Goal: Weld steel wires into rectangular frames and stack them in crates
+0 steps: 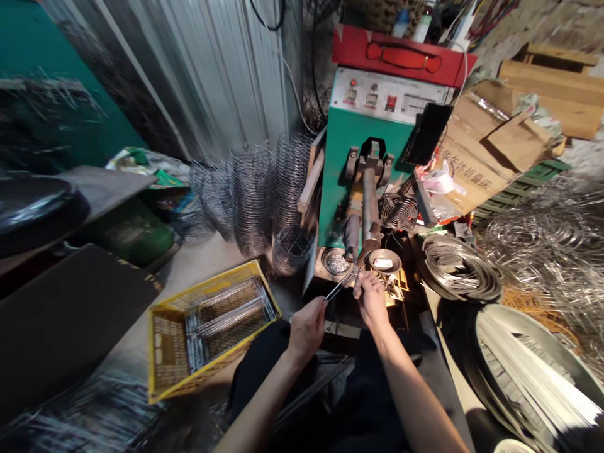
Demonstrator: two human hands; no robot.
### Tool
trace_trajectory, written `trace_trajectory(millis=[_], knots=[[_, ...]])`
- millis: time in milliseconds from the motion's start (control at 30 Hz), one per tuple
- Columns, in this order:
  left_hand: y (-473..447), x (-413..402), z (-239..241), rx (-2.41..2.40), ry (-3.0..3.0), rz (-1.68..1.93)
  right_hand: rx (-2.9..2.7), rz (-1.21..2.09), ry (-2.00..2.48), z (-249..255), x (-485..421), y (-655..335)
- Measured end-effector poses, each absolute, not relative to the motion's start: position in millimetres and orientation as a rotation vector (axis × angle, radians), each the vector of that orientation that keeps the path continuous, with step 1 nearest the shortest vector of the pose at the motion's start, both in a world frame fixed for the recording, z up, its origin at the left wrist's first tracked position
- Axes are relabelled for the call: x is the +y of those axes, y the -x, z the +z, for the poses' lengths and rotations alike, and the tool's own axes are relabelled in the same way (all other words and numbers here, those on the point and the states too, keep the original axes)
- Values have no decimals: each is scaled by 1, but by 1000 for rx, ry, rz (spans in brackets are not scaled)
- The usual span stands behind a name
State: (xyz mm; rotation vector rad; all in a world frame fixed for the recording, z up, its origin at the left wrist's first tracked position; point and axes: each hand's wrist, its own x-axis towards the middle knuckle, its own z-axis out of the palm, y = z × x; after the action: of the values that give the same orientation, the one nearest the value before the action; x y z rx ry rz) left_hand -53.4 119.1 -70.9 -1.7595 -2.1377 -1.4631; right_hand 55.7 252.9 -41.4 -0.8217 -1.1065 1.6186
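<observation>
My left hand (306,326) is closed on one end of a thin bent metal wire piece (336,289), which slants up and right to the tips of a green spot welder (340,151). Close to the wire's far end, my right hand (372,297) has its fingers pinched together; whatever they hold is too small to make out. Just above both hands are the welder's lower arm (350,233) and upper arm (370,204). Small metal bits fill a round dish (336,262) left of the tips. Another round dish (384,260) sits to their right.
A yellow crate (158,352) with wire frames stands at left. Behind it rise stacked wire baskets (253,201). Coiled metal strip (460,267) and a round tub (491,327) of pale strips lie at right. A black phone-like device (429,133) hangs by the welder.
</observation>
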Motion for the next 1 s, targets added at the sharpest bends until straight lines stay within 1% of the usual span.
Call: trace_trajectory(millis=[300, 567, 867, 1000], knots=[[56, 117, -60, -2108, 1779, -1381, -1080, 1692, 785, -40, 253, -56], [54, 119, -60, -2085, 1797, -1320, -1229, 1559, 863, -33, 254, -64], [64, 125, -64, -2079, 1817, -1510, -1358, 1401, 900, -38, 257, -64], [69, 137, -56, -2067, 1894, -1543, -1242, 1449, 953, -43, 268, -67]])
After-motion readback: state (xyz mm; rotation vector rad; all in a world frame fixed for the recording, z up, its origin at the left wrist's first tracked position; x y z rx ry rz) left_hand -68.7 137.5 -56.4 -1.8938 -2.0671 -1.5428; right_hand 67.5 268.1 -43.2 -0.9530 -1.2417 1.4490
